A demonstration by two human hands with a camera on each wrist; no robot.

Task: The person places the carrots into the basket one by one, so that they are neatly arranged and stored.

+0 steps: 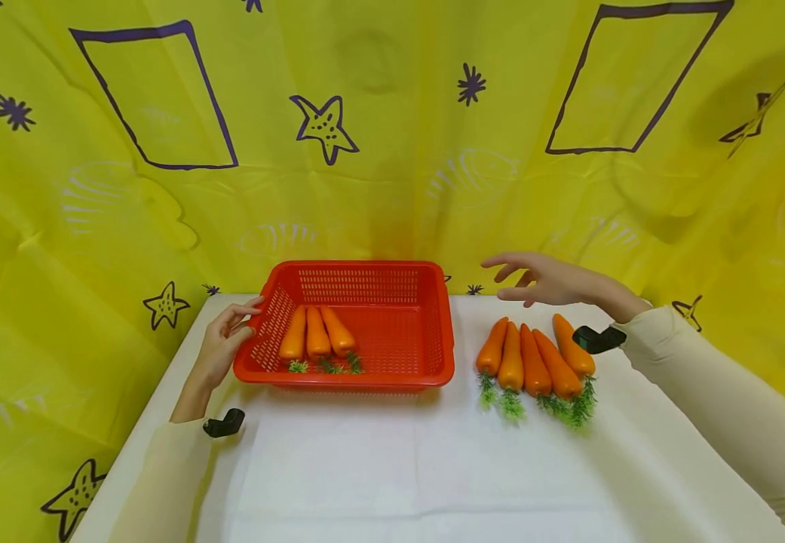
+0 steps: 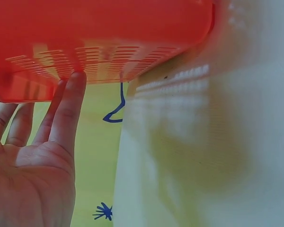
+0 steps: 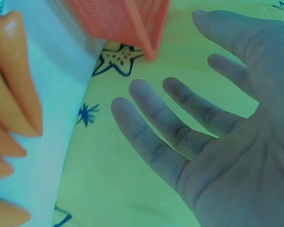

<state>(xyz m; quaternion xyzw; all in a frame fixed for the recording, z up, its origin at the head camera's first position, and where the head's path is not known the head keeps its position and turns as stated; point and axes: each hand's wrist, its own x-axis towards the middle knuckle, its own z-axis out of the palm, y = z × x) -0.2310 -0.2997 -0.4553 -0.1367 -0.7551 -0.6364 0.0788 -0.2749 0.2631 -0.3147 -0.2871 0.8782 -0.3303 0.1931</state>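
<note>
A red plastic basket (image 1: 392, 369) with slotted walls stands at the back of the table. Three orange carrots (image 1: 315, 332) with green tops lie side by side inside, towards its left. My left hand (image 1: 219, 348) is at the basket's left end; in the left wrist view, its nearly straight fingers (image 2: 70, 109) touch the basket's outer wall. On the right, several more carrots (image 1: 535, 366) lie in a row, tops towards me. Above and behind them hovers my right hand (image 1: 544, 279), fingers spread and slightly bent, holding nothing.
A white cloth (image 1: 392, 467) covers the table. Right behind the basket hangs a yellow curtain (image 1: 392, 204) with purple star drawings, which also runs along both sides. Dark bands (image 1: 225, 424) are worn at both wrists.
</note>
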